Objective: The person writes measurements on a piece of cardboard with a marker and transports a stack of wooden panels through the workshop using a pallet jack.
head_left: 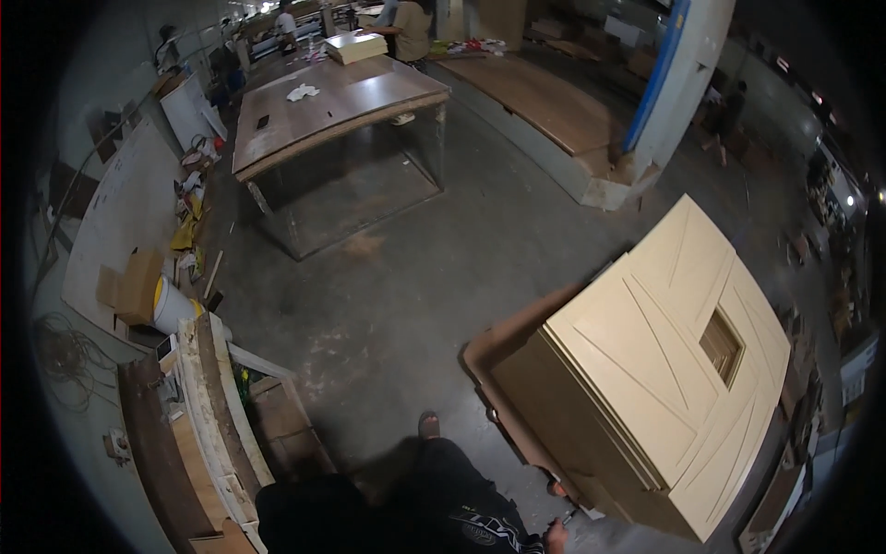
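My right hand [556, 536] shows only in part at the lower edge, beside my dark printed shirt [484, 522]. Its fingers look closed, and a small thin thing [570, 517] sticks out by them, too small to name. Just right of that hand stands a tall stack of cream panels [637, 360], cut with slanting grooves and a rectangular opening [722, 347]. The stack rests on a brown base board [498, 346]. My left hand is out of view.
Ahead stands a large table [341, 97] carrying a cream stack [355, 46], a white crumpled cloth [302, 92] and a small dark object. Left are a worn bench [212, 415], a cardboard box [138, 286] and a bucket [173, 307]. A pillar [678, 92] rises right; people [411, 28] are far off.
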Action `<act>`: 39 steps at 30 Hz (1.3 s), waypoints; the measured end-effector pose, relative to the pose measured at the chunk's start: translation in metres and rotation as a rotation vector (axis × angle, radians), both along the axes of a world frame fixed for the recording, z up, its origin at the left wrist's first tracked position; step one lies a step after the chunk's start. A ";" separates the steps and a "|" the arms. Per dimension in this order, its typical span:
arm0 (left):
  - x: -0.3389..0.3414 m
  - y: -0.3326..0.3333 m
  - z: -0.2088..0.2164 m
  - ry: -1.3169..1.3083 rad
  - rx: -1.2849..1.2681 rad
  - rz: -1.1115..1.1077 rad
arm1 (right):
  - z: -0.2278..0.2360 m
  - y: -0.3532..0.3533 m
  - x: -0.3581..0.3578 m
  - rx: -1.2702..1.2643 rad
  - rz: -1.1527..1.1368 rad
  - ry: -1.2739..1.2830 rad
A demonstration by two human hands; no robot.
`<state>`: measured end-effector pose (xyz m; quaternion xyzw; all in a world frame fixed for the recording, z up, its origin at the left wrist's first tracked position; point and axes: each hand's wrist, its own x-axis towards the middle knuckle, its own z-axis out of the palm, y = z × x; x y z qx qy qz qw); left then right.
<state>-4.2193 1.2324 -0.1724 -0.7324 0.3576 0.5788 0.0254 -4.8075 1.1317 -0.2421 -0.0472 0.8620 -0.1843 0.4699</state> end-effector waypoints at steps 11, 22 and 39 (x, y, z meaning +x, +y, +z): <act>0.089 -0.032 -0.005 0.033 -0.012 0.276 | 0.012 -0.241 0.316 -0.265 0.961 -0.024; 0.187 -0.186 -0.023 -0.110 -0.297 0.295 | -0.019 -0.439 0.470 -0.103 1.186 0.019; 0.399 -0.675 -0.063 0.094 -0.187 0.960 | 0.005 -0.928 0.691 -0.387 1.045 -0.208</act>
